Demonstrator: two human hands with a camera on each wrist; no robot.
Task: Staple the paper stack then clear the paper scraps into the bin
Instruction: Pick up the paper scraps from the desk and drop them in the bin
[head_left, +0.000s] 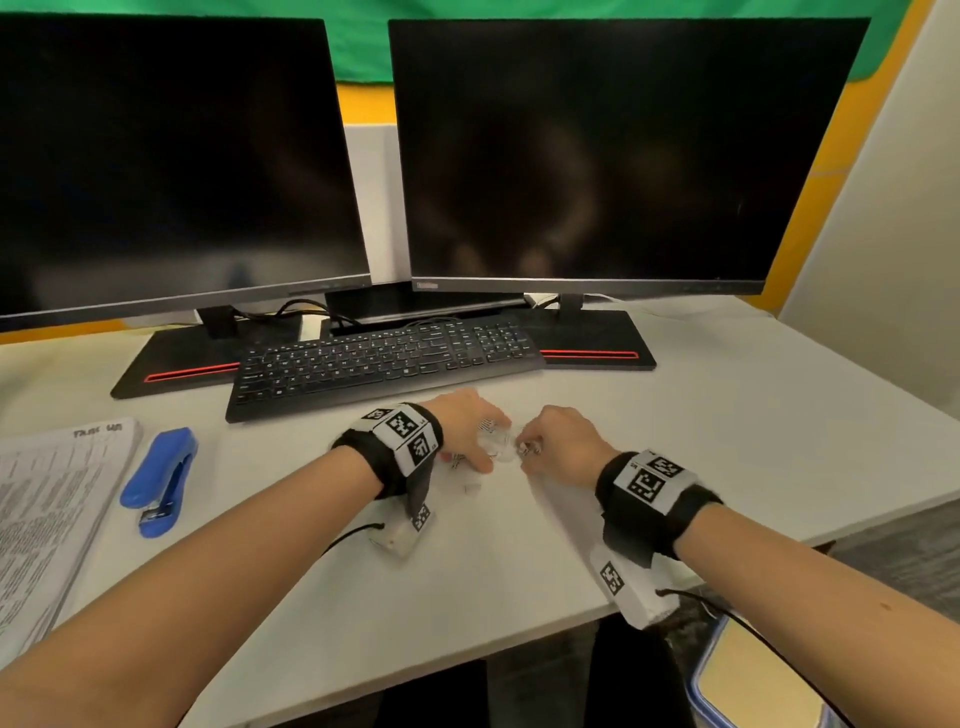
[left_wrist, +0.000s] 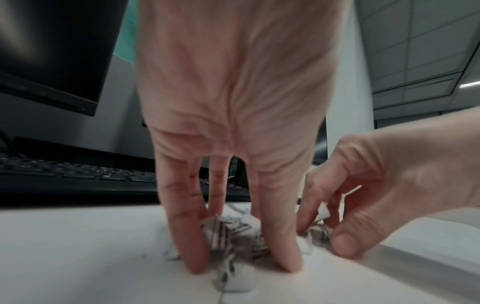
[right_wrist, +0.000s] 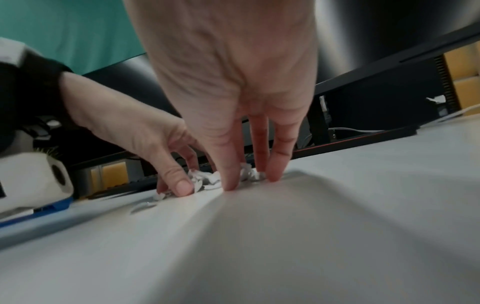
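Both hands raking scraps | left hand (head_left: 464, 422) and right hand (head_left: 560, 437) curl round torn printed paper scraps (left_wrist: 231, 236) | bits just outside the fingers (head_left: 472, 488) could get left behind or slip out | bin (head_left: 758, 675) is back near the right wrist

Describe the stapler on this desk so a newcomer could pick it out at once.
Start at the black keyboard in front of the two dark monitors, then look left and nearer along the white desk. The blue plastic stapler lies there, just right of the printed paper stack. It is the only blue thing on the desktop, and neither hand touches it.
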